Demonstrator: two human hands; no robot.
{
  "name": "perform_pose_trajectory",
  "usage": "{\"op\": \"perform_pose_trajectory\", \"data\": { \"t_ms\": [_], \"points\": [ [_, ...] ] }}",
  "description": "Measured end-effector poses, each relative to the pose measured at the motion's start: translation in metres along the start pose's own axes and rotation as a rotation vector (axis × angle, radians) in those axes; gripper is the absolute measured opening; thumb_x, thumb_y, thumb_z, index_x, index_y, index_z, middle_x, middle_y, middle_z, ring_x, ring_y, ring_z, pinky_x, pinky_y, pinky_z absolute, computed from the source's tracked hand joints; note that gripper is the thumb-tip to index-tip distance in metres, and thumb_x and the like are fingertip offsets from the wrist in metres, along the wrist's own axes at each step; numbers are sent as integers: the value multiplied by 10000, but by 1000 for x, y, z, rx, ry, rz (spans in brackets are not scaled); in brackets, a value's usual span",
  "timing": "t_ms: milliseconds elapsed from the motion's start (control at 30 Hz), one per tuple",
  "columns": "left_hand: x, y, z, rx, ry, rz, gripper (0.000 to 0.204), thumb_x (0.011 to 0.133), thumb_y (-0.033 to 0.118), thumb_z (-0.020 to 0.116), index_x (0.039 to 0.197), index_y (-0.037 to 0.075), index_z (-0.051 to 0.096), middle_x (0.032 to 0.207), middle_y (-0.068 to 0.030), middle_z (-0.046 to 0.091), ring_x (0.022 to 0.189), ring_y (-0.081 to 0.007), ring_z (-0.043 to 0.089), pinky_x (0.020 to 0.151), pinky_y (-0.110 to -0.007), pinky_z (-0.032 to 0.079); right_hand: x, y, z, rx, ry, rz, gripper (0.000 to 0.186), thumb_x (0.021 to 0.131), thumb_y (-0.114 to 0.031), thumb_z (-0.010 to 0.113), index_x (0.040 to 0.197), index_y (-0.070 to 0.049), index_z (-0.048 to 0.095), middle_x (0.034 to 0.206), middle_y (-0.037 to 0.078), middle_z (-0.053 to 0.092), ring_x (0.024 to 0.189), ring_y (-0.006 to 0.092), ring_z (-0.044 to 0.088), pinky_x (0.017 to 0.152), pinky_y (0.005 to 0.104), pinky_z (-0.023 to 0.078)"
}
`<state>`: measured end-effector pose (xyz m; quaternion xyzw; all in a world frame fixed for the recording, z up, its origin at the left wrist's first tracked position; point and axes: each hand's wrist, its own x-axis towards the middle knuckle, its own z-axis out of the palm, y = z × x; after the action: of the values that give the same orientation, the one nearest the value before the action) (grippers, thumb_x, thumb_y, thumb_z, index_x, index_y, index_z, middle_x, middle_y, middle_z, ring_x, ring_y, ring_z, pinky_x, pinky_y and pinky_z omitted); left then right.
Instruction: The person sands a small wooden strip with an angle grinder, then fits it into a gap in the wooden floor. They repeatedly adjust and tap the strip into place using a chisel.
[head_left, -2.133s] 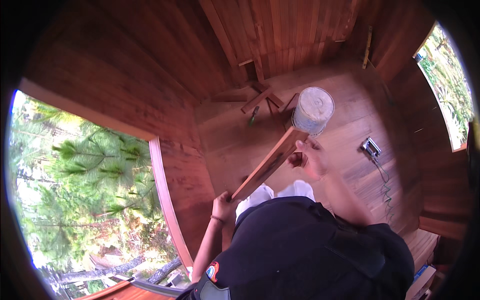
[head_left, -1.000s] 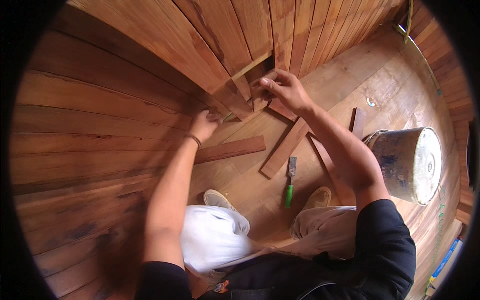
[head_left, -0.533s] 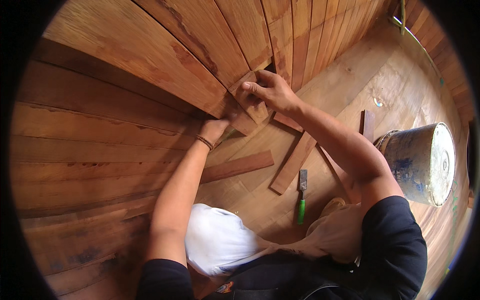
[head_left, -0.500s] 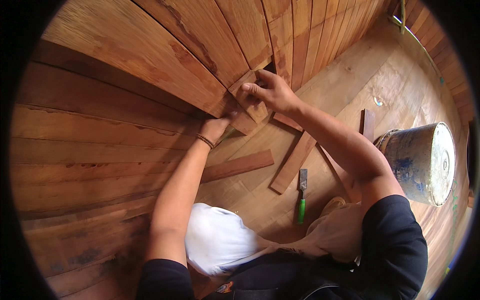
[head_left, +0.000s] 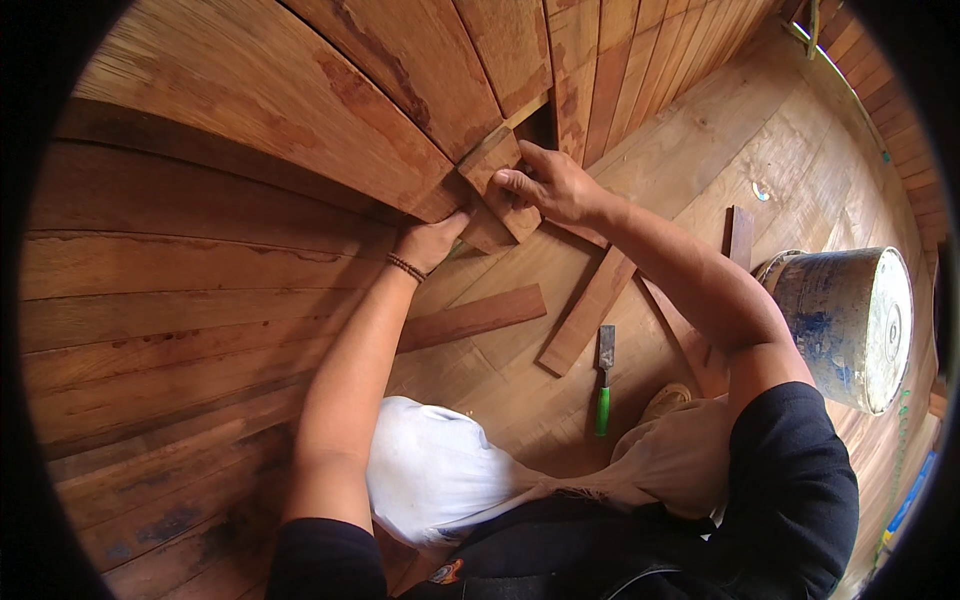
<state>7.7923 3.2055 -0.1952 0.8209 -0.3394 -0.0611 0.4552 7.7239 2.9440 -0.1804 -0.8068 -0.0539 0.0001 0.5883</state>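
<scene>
A short brown board (head_left: pixel 492 160) sits at the bottom of the plank wall (head_left: pixel 380 70), beside a dark gap with a pale strip along it. My right hand (head_left: pixel 550 185) has its fingers wrapped on this board, thumb across its face. Lower and to the left, my left hand (head_left: pixel 430 240), with a beaded bracelet at the wrist, reaches against the lower plank ends; most of its fingers are hidden. Below my hands a green-handled chisel (head_left: pixel 604 400) lies on the floor beside loose boards (head_left: pixel 582 320).
A paint-stained bucket (head_left: pixel 835 320) with a round white top stands to the right. Another board (head_left: pixel 470 315) lies near the left wall (head_left: pixel 180 290). A thin green cord (head_left: pixel 900 420) and a blue strip-like object (head_left: pixel 905 500) show at the right rim. My knees (head_left: pixel 440 470) are below.
I have gone from standing with a board in both hands to crouching at the wall. Over the last half second the short board shifted slightly, baring more pale strip; my left hand rose slightly.
</scene>
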Motion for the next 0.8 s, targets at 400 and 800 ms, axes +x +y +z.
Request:
{"op": "perform_pose_trajectory", "data": {
  "t_ms": [400,800],
  "points": [
    [0,0,1,-170,-28,-222,321,951,232,765,1177,8,725,1142,-109,761,1091,-264,711,945,-394,541,11,7,4,90,33,-30,615,1011,-571,683,927,21,537,766,211,605,719,291,577,693,446,493],
    [-2,-1,4,-334,-7,-395,320,944,185,799,1195,-1,731,1182,-80,755,1105,-206,686,963,-369,537,13,4,3,-35,43,-91,620,990,-596,676,927,10,565,796,229,689,779,353,709,711,447,528]
  ]
}}
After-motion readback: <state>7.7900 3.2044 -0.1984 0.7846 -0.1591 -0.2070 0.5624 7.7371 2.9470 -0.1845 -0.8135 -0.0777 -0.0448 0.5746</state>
